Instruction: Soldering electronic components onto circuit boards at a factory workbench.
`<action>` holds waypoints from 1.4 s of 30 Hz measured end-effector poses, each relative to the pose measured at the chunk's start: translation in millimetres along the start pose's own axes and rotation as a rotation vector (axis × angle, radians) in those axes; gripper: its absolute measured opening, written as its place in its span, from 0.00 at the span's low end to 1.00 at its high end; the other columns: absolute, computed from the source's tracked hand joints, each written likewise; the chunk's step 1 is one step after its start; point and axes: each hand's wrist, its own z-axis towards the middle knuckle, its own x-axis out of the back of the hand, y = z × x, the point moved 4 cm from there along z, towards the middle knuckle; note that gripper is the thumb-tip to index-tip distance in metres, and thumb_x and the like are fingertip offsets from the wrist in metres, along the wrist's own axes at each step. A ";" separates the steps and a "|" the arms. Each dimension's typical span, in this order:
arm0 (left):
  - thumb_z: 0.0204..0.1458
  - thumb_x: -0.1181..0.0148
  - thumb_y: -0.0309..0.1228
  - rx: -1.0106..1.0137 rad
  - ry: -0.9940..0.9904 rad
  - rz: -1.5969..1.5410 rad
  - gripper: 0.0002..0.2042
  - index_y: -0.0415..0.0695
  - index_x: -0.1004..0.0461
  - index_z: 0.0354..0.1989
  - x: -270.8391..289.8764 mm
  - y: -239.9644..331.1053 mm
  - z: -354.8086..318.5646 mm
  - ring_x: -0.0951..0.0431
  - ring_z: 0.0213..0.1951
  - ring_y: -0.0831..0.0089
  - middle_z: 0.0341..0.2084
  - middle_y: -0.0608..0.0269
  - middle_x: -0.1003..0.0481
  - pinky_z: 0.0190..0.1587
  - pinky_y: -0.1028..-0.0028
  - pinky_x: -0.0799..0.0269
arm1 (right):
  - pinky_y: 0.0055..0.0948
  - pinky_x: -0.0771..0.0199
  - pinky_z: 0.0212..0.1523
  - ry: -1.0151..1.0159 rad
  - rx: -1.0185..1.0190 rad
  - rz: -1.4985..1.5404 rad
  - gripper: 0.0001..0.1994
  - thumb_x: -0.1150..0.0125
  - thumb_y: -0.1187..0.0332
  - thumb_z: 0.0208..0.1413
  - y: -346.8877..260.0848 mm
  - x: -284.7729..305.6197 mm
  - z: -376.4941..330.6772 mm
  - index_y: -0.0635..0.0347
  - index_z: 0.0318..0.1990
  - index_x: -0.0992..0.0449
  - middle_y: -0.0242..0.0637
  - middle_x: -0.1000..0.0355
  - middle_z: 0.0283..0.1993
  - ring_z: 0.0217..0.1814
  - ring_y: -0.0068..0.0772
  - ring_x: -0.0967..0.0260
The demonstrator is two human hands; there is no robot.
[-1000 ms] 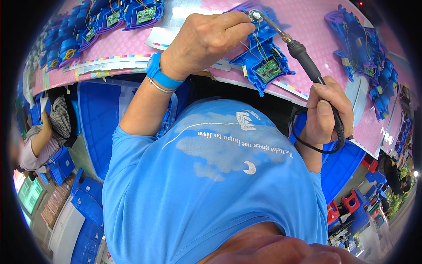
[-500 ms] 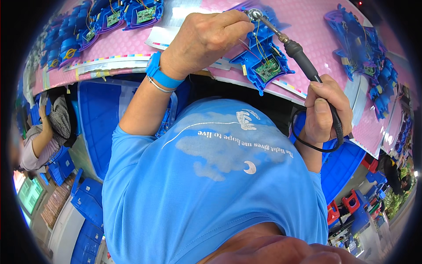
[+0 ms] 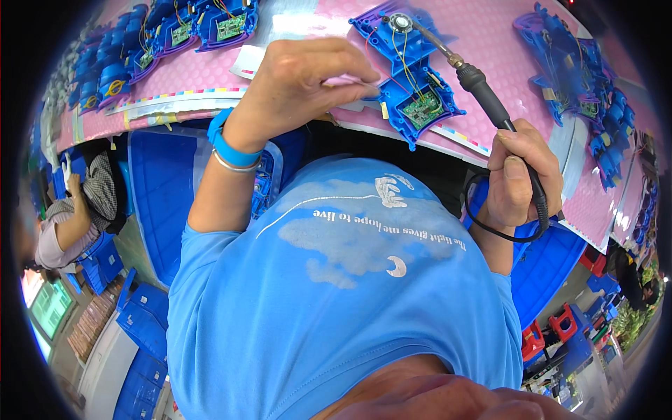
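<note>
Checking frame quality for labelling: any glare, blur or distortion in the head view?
Head view: strong fisheye bending, black vignette at the corners; glare washes out the pink mat near the top centre; right hand with soldering iron and open blue casing are sharp; chin at bottom edge is close and soft.

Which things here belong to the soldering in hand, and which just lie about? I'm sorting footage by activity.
In use:
- soldering iron in the right hand
- open blue housing with green circuit board
- left hand pinching a thin wire

Lying about:
- blue housings at upper left
- blue housings at right
- blue bins
</note>
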 end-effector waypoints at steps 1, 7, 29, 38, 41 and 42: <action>0.42 0.25 0.22 0.057 -0.055 -0.052 0.15 0.44 0.17 0.41 -0.8 1.1 -4.4 0.15 0.35 0.66 0.42 0.61 0.17 0.33 0.75 0.19 | 0.29 0.37 0.24 0.013 -0.001 0.007 0.11 0.40 0.74 0.52 0.2 1.3 -0.4 0.73 0.40 0.21 0.40 0.29 0.22 0.21 0.30 0.34; 0.45 0.32 0.21 0.062 -0.140 0.131 0.17 0.44 0.21 0.46 -16.7 17.6 5.6 0.16 0.37 0.59 0.50 0.62 0.21 0.35 0.69 0.19 | 0.20 0.46 0.23 0.095 0.049 0.078 0.15 0.41 0.73 0.57 -1.2 9.8 -5.8 0.82 0.44 0.24 0.47 0.30 0.29 0.24 0.26 0.40; 0.48 0.44 0.13 0.268 -0.502 0.549 0.11 0.40 0.24 0.38 110.3 -70.0 21.1 0.22 0.38 0.43 0.36 0.49 0.23 0.38 0.56 0.27 | 0.29 0.37 0.24 0.211 0.071 -0.071 0.09 0.43 0.77 0.50 -5.3 56.2 -24.8 0.72 0.38 0.21 0.42 0.30 0.24 0.22 0.31 0.33; 0.43 0.36 0.11 -0.137 -0.246 0.907 0.14 0.38 0.18 0.40 73.9 48.0 64.3 0.20 0.27 0.60 0.36 0.57 0.23 0.27 0.68 0.25 | 0.26 0.39 0.26 0.367 0.083 -0.149 0.12 0.47 0.77 0.56 1.1 93.3 -41.1 0.78 0.43 0.24 0.41 0.31 0.24 0.23 0.26 0.36; 0.38 0.30 0.11 -0.598 -0.283 0.941 0.15 0.34 0.16 0.38 48.5 93.4 103.6 0.19 0.29 0.61 0.36 0.53 0.21 0.30 0.70 0.22 | 0.27 0.39 0.28 0.480 0.083 -0.146 0.13 0.49 0.78 0.57 6.0 108.6 -46.0 0.79 0.45 0.25 0.41 0.32 0.25 0.24 0.26 0.37; 0.38 0.30 0.11 -0.650 -0.274 0.922 0.15 0.34 0.16 0.38 43.1 98.4 122.8 0.19 0.29 0.61 0.36 0.53 0.21 0.31 0.70 0.21 | 0.27 0.39 0.28 0.486 0.081 -0.149 0.13 0.49 0.78 0.57 5.6 112.1 -46.5 0.79 0.45 0.25 0.41 0.32 0.25 0.24 0.26 0.37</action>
